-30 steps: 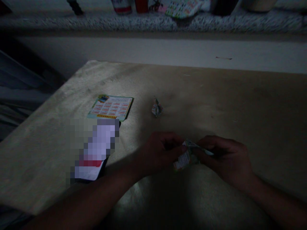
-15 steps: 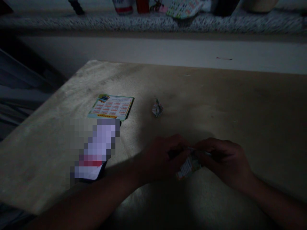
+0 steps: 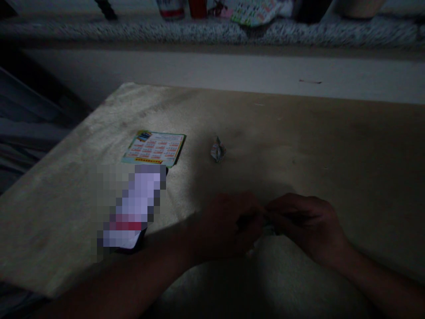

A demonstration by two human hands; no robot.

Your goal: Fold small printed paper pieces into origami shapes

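Note:
Fingertips of my left hand [image 3: 232, 226] and my right hand [image 3: 305, 223] meet low over the table, both closed in a pinch. Between them a small printed paper [image 3: 270, 230] is gripped, mostly covered by the fingers, so its folds cannot be made out. Beyond the hands, a small folded paper piece [image 3: 218, 150] with printed sides stands on the table. To its left lies a stack of printed calendar cards [image 3: 154, 148]. A phone [image 3: 136, 208] with a lit, blurred-out screen rests nearer me, beside my left forearm.
The pale table [image 3: 348, 150] reaches a white wall [image 3: 215, 66] at the back. Above it runs a speckled stone ledge [image 3: 133, 33] carrying several containers and a patterned packet [image 3: 255, 12]. Dark cloth [image 3: 29, 102] hangs past the table's left edge. The light is dim.
My left hand has turned over the printed paper, so less of it shows than before. My right hand stays nearly in place. The cards, phone and folded piece have not moved.

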